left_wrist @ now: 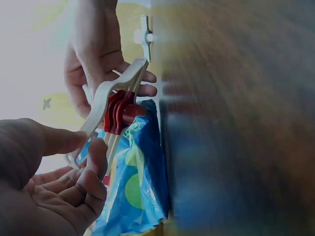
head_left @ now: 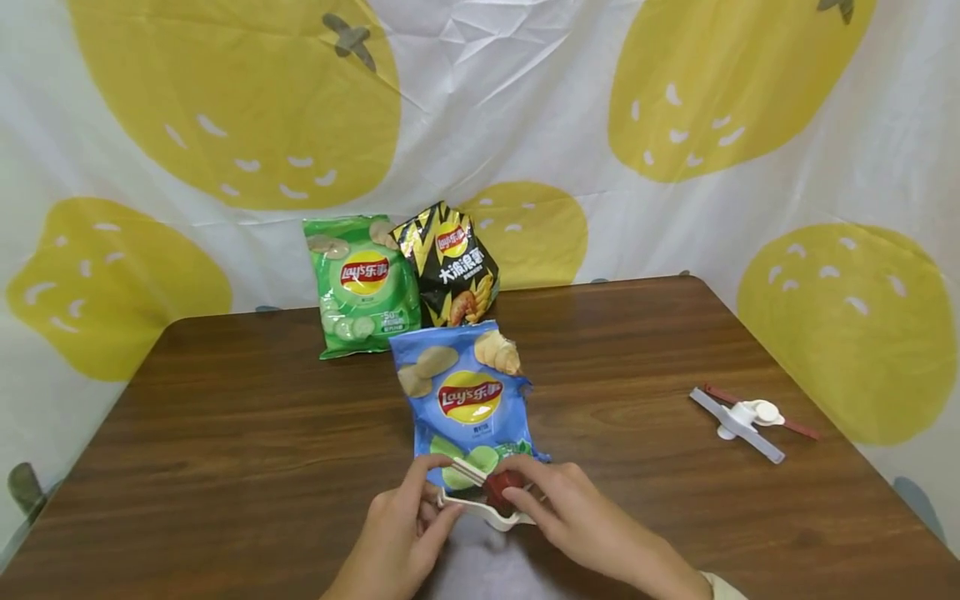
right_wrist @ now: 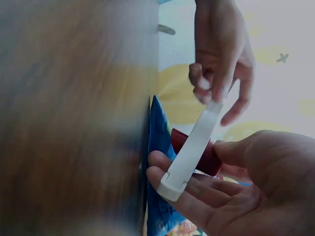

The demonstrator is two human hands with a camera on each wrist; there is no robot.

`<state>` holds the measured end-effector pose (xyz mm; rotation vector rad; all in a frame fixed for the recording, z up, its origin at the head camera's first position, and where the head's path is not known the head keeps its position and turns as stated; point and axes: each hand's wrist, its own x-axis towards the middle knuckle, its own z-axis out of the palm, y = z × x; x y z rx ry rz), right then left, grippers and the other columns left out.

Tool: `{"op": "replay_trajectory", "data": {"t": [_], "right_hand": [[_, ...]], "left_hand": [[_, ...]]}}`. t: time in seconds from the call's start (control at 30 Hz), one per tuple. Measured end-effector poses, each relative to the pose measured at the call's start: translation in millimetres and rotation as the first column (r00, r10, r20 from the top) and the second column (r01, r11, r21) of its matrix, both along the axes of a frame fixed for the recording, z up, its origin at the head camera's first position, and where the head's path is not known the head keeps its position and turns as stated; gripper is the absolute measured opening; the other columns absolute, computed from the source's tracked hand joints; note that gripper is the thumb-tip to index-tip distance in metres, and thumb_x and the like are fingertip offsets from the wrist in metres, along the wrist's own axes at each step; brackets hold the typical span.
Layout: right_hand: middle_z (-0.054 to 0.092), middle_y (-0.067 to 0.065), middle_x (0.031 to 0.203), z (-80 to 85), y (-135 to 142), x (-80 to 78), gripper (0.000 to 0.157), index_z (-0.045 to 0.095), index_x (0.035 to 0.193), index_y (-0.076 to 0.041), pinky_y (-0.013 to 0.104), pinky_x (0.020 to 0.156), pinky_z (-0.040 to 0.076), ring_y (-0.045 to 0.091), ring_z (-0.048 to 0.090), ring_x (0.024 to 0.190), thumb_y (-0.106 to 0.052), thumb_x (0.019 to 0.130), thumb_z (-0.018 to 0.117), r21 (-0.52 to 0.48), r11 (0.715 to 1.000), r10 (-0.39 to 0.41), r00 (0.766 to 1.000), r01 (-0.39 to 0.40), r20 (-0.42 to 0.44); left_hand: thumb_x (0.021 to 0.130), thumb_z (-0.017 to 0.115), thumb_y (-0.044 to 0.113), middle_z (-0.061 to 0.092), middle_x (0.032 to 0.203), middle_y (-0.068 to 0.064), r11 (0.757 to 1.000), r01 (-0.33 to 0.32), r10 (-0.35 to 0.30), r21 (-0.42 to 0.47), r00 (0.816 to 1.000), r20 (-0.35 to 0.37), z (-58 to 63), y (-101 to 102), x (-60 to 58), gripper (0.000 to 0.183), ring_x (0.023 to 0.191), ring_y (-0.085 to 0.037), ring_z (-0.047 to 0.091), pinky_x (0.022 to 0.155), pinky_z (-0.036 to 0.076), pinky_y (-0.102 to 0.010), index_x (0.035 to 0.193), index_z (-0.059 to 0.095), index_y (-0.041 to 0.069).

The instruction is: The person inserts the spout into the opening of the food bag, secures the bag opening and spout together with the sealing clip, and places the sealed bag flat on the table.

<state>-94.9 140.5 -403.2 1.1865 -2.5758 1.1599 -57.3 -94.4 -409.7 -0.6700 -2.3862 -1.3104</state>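
Note:
Both hands hold a white bag clip (head_left: pixel 480 506) with a red middle part (head_left: pixel 504 492), above the table's front. My left hand (head_left: pixel 405 517) pinches the clip's left end between thumb and fingers, as the left wrist view shows. With thumb and fingers my right hand (head_left: pixel 577 517) grips the red part; in the right wrist view, its fingers (right_wrist: pixel 197 199) lie under the white bar. The clip's two bars stand apart at the left end. Just behind it lies a blue Lay's chip bag (head_left: pixel 468 400), its lower edge partly hidden by the hands and clip.
A green Lay's bag (head_left: pixel 363 287) and a black-and-yellow Lay's bag (head_left: pixel 450 267) stand against the patterned cloth (head_left: pixel 487 108) at the back. On the right of the brown table (head_left: pixel 225 442) lie a white clip with a round cap (head_left: pixel 750 417) and a red strip (head_left: pixel 798 428).

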Motion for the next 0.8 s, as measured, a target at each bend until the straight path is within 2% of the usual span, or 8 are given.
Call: {"op": "replay_trajectory", "data": {"t": [0.1, 0.2, 0.3, 0.4, 0.47, 0.57, 0.7, 0.8], "right_hand": [[0.068, -0.012, 0.096, 2.2, 2.1, -0.8, 0.018, 0.065, 0.118, -0.017, 0.021, 0.071, 0.053, -0.001, 0.063, 0.084, -0.02, 0.101, 0.059, 0.008, 1.0, -0.011, 1.0, 0.011, -0.025], [0.066, -0.013, 0.103, 4.0, 3.7, 0.4, 0.021, 0.067, 0.12, -0.02, 0.023, 0.075, 0.053, 0.0, 0.062, 0.089, -0.023, 0.099, 0.062, 0.036, 0.999, -0.022, 0.995, 0.026, -0.097], [0.061, -0.012, 0.108, 4.2, 3.6, 1.7, 0.023, 0.069, 0.119, -0.022, 0.025, 0.077, 0.052, 0.002, 0.058, 0.095, -0.024, 0.096, 0.067, 0.067, 0.996, -0.038, 0.982, 0.051, -0.187], [0.057, -0.011, 0.108, 4.4, 2.4, 2.1, 0.024, 0.071, 0.117, -0.021, 0.025, 0.079, 0.051, 0.004, 0.055, 0.097, -0.022, 0.093, 0.071, 0.071, 0.996, -0.034, 0.968, 0.053, -0.25], [0.057, -0.009, 0.11, 4.5, 1.1, 1.7, 0.025, 0.071, 0.116, -0.02, 0.024, 0.08, 0.05, 0.005, 0.055, 0.099, -0.017, 0.092, 0.073, 0.053, 0.998, -0.015, 0.965, 0.03, -0.262], [0.058, -0.007, 0.112, 5.1, 0.1, 0.1, 0.027, 0.07, 0.116, -0.018, 0.024, 0.084, 0.051, 0.006, 0.057, 0.102, -0.01, 0.09, 0.073, 0.02, 1.0, 0.005, 0.966, 0.0, -0.26], [0.059, -0.007, 0.112, 8.4, 2.4, -2.8, 0.027, 0.069, 0.114, -0.016, 0.023, 0.085, 0.051, 0.006, 0.059, 0.102, -0.007, 0.089, 0.074, -0.001, 1.0, -0.001, 0.968, 0.001, -0.251], [0.06, -0.008, 0.112, 12.1, 7.0, -5.2, 0.028, 0.07, 0.114, -0.015, 0.024, 0.085, 0.052, 0.007, 0.06, 0.102, -0.006, 0.088, 0.075, 0.009, 1.0, -0.015, 0.963, 0.018, -0.27]], "left_hand": [[0.086, 0.077, 0.008, 0.055, 0.068, 0.014, 0.999, -0.004, 0.004, -0.038, 1.0, 0.001, 1.3, -0.1, 1.9, 0.021, 0.057, 0.008, 0.046, 0.049, 0.041, -0.013, 0.099, 0.061, 0.012], [0.088, 0.076, 0.011, 0.05, 0.064, 0.016, 0.998, 0.012, -0.011, -0.057, 1.0, 0.026, 0.2, -3.3, 1.0, 0.017, 0.057, 0.007, 0.044, 0.048, 0.039, -0.013, 0.087, 0.06, 0.016], [0.088, 0.075, 0.01, 0.053, 0.064, 0.015, 0.997, 0.04, -0.037, -0.064, 0.998, 0.049, -2.3, -7.0, -0.8, 0.017, 0.058, 0.006, 0.048, 0.049, 0.042, -0.015, 0.085, 0.06, 0.016], [0.088, 0.075, 0.009, 0.055, 0.064, 0.014, 0.995, 0.061, -0.057, -0.085, 0.998, 0.041, -4.1, -10.4, -2.7, 0.017, 0.058, 0.007, 0.049, 0.051, 0.042, -0.013, 0.084, 0.059, 0.016], [0.086, 0.076, 0.009, 0.055, 0.064, 0.015, 0.992, 0.065, -0.061, -0.111, 0.998, 0.034, -5.3, -12.3, -3.9, 0.019, 0.058, 0.007, 0.048, 0.051, 0.041, -0.013, 0.082, 0.059, 0.016], [0.085, 0.077, 0.01, 0.051, 0.063, 0.016, 0.984, 0.058, -0.049, -0.166, 0.997, 0.062, -5.6, -13.6, -5.5, 0.02, 0.057, 0.007, 0.045, 0.05, 0.039, -0.014, 0.08, 0.059, 0.018], [0.083, 0.078, 0.012, 0.045, 0.063, 0.016, 0.955, 0.031, -0.001, -0.296, 0.995, 0.101, -3.2, -12.3, -6.6, 0.021, 0.057, 0.004, 0.042, 0.051, 0.037, -0.017, 0.077, 0.059, 0.019], [0.083, 0.078, 0.016, 0.044, 0.064, 0.015, 0.912, 0.002, 0.025, -0.41, 0.998, 0.061, 0.5, -10.4, -6.7, 0.021, 0.057, 0.001, 0.042, 0.051, 0.036, -0.02, 0.075, 0.059, 0.019]]}}
